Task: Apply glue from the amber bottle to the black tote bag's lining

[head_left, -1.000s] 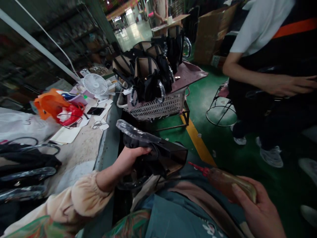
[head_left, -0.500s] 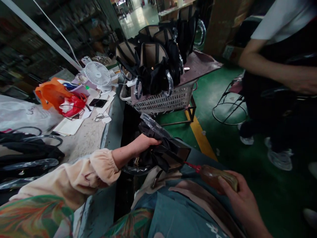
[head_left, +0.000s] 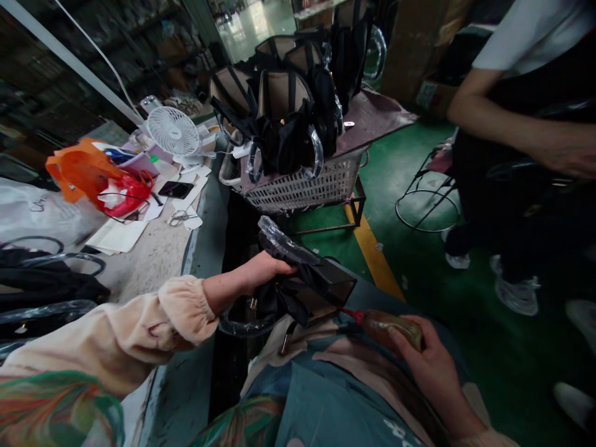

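A black cloth bag (head_left: 321,287), likely soft and light, is gripped at its top by the left hand (head_left: 261,273); a brown red-tipped bottle (head_left: 387,323), at 4 o'clock, is clasped by the right hand (head_left: 431,367).

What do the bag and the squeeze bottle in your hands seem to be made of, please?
Bag: probably black faux leather or coated fabric, by its dull sheen; its handle wears clear glossy film. Squeeze bottle: translucent plastic, amber contents showing through, red nozzle.

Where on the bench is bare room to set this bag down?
Bare benchtop lies between the scissors, the papers and the black bags on the left, close to your left hand. The far end round the fan and orange bag is crowded; the basket is full.
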`<state>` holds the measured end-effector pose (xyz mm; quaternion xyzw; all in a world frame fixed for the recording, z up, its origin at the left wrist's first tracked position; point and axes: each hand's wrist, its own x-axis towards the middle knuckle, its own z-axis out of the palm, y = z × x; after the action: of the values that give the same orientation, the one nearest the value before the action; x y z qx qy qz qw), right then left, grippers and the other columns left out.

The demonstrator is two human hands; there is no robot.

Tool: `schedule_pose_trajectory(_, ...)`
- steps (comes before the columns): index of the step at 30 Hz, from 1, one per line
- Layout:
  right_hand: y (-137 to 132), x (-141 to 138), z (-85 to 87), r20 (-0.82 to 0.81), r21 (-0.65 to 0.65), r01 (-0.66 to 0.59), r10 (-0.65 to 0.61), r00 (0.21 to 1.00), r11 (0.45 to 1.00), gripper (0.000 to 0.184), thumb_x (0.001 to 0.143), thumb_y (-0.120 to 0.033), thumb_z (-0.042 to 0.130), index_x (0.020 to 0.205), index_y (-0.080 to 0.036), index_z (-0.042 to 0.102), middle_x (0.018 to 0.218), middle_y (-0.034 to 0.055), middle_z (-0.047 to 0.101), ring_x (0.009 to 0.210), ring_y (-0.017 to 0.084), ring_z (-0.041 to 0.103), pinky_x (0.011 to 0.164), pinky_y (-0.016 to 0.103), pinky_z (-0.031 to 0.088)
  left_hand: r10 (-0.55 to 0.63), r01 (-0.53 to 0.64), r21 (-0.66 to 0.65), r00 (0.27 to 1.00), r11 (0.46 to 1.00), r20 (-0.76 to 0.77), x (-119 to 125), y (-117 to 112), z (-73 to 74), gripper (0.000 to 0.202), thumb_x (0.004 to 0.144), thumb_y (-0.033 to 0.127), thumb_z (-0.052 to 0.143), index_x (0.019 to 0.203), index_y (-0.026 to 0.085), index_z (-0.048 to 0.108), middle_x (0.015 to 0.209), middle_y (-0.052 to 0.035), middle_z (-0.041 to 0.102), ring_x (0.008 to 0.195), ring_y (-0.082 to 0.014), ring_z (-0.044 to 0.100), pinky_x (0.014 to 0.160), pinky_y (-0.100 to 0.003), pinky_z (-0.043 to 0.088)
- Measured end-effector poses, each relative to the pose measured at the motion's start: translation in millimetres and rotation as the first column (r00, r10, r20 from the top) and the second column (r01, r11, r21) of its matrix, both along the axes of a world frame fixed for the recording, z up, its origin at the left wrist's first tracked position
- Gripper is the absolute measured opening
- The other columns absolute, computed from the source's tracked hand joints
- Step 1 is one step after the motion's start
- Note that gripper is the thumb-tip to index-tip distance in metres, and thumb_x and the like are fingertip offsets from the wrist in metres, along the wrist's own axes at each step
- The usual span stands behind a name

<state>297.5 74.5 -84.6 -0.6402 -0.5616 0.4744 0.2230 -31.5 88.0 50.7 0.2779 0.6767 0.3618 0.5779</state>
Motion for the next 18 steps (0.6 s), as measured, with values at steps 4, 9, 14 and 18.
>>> schedule_pose_trajectory(4, -0.2, 3.3, -12.8, 0.036, 0.133, -0.053, 0.048, 0.998, 0.990, 0.050, 0.075, -0.061, 0.061, 0.103, -0.020, 0.059, 0.100, 0.0054, 0.062, 0.089, 0.024, 0.060, 0.082, 0.039, 0.049, -0.037, 0.037, -0.006, 0.999, 0.999, -0.005, 2.9, 6.2, 4.4, 0.038, 0.052, 0.019, 0.078, 0.089, 0.010, 0.073, 0.089, -0.0096, 0.074, 0.076, -0.0231, 0.067, 0.069, -0.031, 0.056)
schedule_pose_trajectory(9, -1.7, 7.1, -23.3, 0.071, 0.371, -0.136, 0.118, 0.991, 0.919, 0.043, 0.080, -0.056, 0.063, 0.105, -0.021, 0.059, 0.100, 0.0061, 0.061, 0.091, 0.023, 0.059, 0.083, 0.039, 0.048, -0.118, 0.116, -0.035, 0.992, 0.993, -0.047, 4.1, 19.6, 2.5, 0.038, 0.050, 0.019, 0.077, 0.087, 0.011, 0.071, 0.084, -0.0072, 0.073, 0.075, -0.0219, 0.067, 0.070, -0.031, 0.056)
schedule_pose_trajectory(14, -0.6, 8.2, -25.4, 0.118, 0.563, -0.208, 0.171, 0.978, 0.800, 0.039, 0.084, -0.053, 0.063, 0.106, -0.021, 0.058, 0.096, 0.0058, 0.058, 0.087, 0.022, 0.058, 0.077, 0.037, 0.049, -0.233, 0.227, -0.098, 0.971, 0.969, -0.050, 4.8, 32.9, -1.5, 0.034, 0.053, 0.020, 0.074, 0.086, 0.013, 0.068, 0.081, -0.0049, 0.071, 0.075, -0.0225, 0.067, 0.072, -0.033, 0.057)
schedule_pose_trajectory(18, 0.2, 8.5, -22.3, 0.166, 0.629, -0.259, 0.199, 0.966, 0.733, 0.037, 0.088, -0.048, 0.061, 0.111, -0.020, 0.056, 0.098, 0.0070, 0.056, 0.089, 0.022, 0.057, 0.078, 0.037, 0.051, -0.275, 0.264, -0.092, 0.951, 0.960, -0.139, 8.0, 41.0, -1.2, 0.031, 0.053, 0.020, 0.073, 0.083, 0.014, 0.068, 0.083, -0.0048, 0.071, 0.076, -0.0218, 0.066, 0.071, -0.031, 0.057)
